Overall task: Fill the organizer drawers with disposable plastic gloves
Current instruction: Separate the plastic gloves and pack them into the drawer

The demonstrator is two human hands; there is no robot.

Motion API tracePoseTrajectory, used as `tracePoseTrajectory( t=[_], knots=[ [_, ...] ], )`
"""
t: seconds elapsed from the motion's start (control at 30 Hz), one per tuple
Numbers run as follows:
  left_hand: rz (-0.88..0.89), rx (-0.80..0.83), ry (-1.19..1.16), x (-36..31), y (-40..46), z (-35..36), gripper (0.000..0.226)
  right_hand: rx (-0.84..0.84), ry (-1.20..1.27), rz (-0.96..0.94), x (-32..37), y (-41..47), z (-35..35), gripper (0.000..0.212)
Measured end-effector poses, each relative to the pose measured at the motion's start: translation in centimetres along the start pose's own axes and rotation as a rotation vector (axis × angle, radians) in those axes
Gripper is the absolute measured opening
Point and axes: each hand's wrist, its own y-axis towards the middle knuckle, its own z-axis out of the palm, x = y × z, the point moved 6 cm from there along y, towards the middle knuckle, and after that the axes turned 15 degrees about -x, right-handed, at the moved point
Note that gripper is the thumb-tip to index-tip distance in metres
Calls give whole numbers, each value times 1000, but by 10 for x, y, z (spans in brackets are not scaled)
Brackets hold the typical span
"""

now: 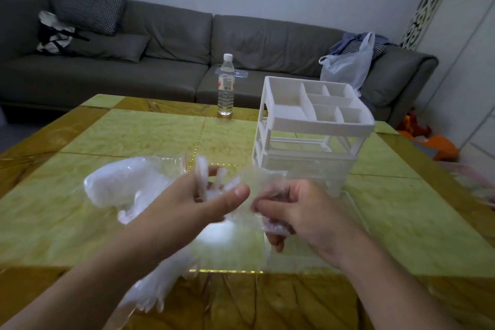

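A white plastic organizer (313,128) stands on the table right of centre, its divided top tray bare and an upper drawer slot standing open. Both hands hold a crumpled clear disposable glove (241,185) above the table in front of it. My left hand (203,201) grips the glove's left part, thumb pointing right. My right hand (300,211) pinches the right part with curled fingers. A clear bag of more gloves (126,185) lies to the left. More loose clear gloves (160,289) lie under my left forearm.
A water bottle (226,86) stands at the table's far edge. Behind it runs a grey sofa (166,61) with cushions and a white plastic bag (348,67). The green and brown table (134,131) has orange items (439,147) on the floor to its right.
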Motion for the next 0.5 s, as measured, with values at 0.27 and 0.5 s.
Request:
tracePoseTrajectory(
  t=[0.27, 0.5],
  knots=[
    [-61, -226, -272, 7, 6, 7, 13, -214, 97, 66, -3, -13, -40, 15],
    [53, -195, -174, 3, 5, 17, 16, -299, -200, -69, 0, -12, -63, 2]
  ],
)
